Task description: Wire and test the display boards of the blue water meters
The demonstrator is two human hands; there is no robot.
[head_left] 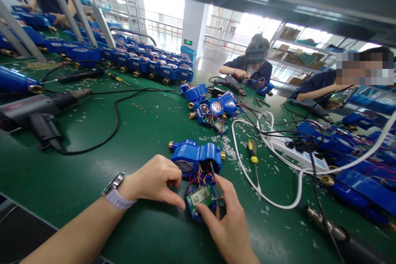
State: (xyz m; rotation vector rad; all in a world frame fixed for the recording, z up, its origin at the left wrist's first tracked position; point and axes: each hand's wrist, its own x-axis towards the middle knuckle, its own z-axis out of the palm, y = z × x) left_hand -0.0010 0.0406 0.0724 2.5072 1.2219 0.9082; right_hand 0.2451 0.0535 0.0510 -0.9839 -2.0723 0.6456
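Observation:
A blue water meter (196, 152) with brass ends lies in front of me, its side opening facing me. Coloured wires run from the opening to a green circuit board with an LCD display (200, 196), seated in a blue cover. My right hand (230, 218) is closed around a thin screwdriver (216, 181), its shaft pointing up to the meter's opening. The right thumb touches the board's lower edge. Left of the board is my left hand (157, 181), fingers loosely curled, thumb stretched towards the board's edge, nothing visible in its grasp.
Another opened meter (213, 109) lies farther back. A heat gun (40, 111) rests at left, a yellow-black screwdriver (253, 156) at right beside a white cable (236, 152) and power strip (297, 154). A metal-tipped tool (328, 225) is at lower right. Co-workers sit opposite.

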